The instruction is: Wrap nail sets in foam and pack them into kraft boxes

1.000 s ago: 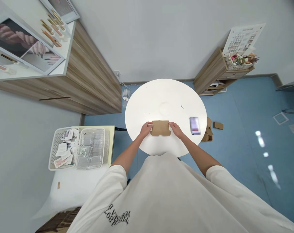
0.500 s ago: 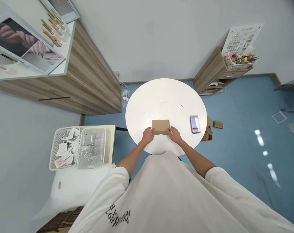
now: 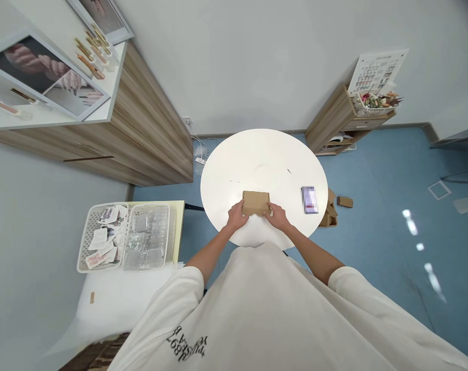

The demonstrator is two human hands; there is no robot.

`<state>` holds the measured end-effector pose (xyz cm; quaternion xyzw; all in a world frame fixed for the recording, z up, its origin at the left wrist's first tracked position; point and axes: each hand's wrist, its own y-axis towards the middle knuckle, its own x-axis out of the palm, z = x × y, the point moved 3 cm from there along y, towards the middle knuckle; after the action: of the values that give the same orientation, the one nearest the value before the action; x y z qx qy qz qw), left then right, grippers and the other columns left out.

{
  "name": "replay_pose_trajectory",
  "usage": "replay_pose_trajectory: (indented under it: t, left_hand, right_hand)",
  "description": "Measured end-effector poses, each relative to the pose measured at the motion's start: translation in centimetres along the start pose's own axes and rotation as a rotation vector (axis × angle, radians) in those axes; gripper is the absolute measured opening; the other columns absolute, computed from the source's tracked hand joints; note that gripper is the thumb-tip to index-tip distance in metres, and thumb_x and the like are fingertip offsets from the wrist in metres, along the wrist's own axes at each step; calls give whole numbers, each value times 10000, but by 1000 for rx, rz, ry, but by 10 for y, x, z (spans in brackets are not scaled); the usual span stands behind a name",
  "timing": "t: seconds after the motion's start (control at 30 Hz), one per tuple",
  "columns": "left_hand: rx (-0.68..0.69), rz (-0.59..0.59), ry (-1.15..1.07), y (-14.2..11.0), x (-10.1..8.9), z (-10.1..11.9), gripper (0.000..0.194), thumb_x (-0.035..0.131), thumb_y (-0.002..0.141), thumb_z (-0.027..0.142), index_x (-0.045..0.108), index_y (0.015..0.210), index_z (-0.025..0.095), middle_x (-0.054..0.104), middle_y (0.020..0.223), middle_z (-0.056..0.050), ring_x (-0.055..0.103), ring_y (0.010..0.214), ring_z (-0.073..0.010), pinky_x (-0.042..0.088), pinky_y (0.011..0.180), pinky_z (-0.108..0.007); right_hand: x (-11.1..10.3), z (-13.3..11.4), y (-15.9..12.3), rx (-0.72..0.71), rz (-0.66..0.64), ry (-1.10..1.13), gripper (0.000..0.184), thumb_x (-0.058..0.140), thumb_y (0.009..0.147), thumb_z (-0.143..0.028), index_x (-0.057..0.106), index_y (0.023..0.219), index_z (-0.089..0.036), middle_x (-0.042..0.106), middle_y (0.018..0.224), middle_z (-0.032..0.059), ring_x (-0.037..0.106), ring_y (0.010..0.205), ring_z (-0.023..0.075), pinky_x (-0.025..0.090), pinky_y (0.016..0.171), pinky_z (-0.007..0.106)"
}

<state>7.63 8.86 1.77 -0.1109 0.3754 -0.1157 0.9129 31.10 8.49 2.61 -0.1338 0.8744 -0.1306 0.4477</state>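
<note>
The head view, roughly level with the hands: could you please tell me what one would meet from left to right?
Card basket → clear trays → left hand → box → right hand → phone → cardboard pile → small carton.

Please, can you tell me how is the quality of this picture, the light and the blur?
Head view: white glare on the blue floor; wide-angle stretch toward the edges; the phone is pixelated on its face; shirt lettering readable only in part.
</note>
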Motion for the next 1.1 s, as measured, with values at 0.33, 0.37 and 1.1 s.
replay_pose_trajectory:
  t: [0.33, 0.37, 1.1]
  left_hand:
    - [-48, 84, -154, 19, -11, 6, 622, 585, 889, 252, 408, 1485, 238, 602, 1311, -126, 543, 1262, -296, 380, 1080, -462]
    - [-56, 102, -180, 21, -10, 5, 562, 565, 904, 245, 450, 1454, 237, 608, 1312, -122, 548, 1260, -286, 391, 1074, -446]
    - [32, 130, -42, 53, -13, 9, 393, 505, 889, 127, 635, 1247, 224, 557, 1177, -103, 618, 984, -248, 500, 949, -403]
  right_hand:
    - [-22, -6, 18, 41, 109, 175, 631, 552, 897, -397, 411, 1496, -255, 584, 1382, 93, 514, 1269, 291, 377, 1095, 481]
    - [-21, -4, 22, 59, 117, 186, 609, 533, 905, -377, 419, 1490, -254, 594, 1367, 94, 522, 1262, 287, 391, 1085, 476]
    - [-31, -6, 35, -51, 106, 3, 553, 416, 916, -188, 486, 1462, -244, 600, 1251, 114, 615, 1039, 273, 487, 971, 433]
